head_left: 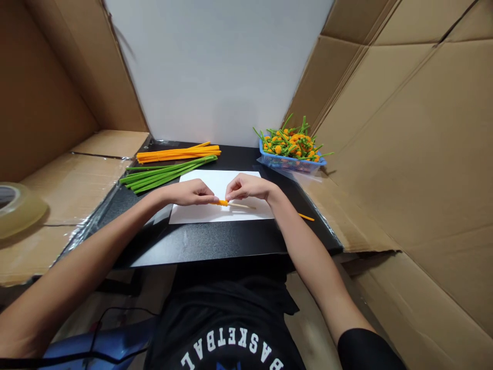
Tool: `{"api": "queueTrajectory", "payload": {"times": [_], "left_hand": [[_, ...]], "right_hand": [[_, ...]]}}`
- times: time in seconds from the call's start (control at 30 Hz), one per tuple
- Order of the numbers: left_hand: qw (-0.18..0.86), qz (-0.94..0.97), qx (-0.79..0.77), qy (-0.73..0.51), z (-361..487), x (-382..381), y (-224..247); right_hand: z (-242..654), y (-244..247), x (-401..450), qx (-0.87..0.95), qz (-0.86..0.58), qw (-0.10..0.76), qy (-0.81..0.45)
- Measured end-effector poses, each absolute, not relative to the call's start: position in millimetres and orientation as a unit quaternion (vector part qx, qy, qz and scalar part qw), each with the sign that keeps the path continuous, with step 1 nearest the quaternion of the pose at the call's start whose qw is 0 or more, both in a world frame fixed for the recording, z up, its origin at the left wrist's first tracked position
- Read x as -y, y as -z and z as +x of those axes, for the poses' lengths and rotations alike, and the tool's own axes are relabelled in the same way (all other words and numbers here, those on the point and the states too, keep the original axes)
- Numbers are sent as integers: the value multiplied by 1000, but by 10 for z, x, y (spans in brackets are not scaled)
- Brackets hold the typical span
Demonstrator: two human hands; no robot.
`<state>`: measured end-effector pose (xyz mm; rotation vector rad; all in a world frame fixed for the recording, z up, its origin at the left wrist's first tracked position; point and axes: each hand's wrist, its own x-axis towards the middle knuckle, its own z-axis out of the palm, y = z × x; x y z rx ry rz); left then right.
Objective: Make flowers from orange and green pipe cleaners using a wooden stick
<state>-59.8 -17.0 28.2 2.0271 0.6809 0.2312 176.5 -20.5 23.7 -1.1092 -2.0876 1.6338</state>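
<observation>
An orange pipe cleaner (pixel 222 203) is wound in a short coil around a thin wooden stick (pixel 242 206), whose bare end points right. My left hand (pixel 192 192) pinches the left end of the coil between thumb and fingers. At the coil's right end, my right hand (pixel 247 187) has its fingertips closed on the orange pipe cleaner. Both hands are just above a white sheet of paper (pixel 192 214). The part of the stick under my left fingers is hidden.
Orange pipe cleaners (pixel 177 153) and green pipe cleaners (pixel 165 174) lie at the back left of the black table (pixel 208 241). A blue basket (pixel 292 163) heaped with orange-and-green pieces stands back right. An orange strip (pixel 307 217) lies right. Tape (pixel 33 210) sits left; cardboard walls enclose the sides.
</observation>
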Motion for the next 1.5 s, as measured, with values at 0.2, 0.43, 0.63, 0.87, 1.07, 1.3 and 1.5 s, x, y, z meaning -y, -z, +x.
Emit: {"api": "queueTrajectory", "payload": {"times": [0.2, 0.43, 0.63, 0.87, 1.07, 1.3, 1.5], "left_hand": [[319, 845, -360, -233, -550, 110, -173], [216, 770, -505, -325, -440, 133, -58], [522, 621, -485, -328, -488, 18, -20], [661, 586, -387, -263, -591, 11, -80], [666, 640, -312, -223, -655, 71, -144], [507, 777, -291, -232, -552, 21, 13], [294, 812, -377, -335, -584, 68, -75]], "right_hand": [[1738, -220, 175, 715, -457, 265, -458], [1628, -130, 149, 705, -502, 385, -320], [1514, -99, 218, 734, -477, 435, -211], [1592, -51, 160, 792, -414, 421, -155], [1613, -113, 188, 810, -382, 425, -131], [1651, -110, 169, 863, -342, 355, -112], [1650, -84, 145, 873, -359, 322, -79]]}}
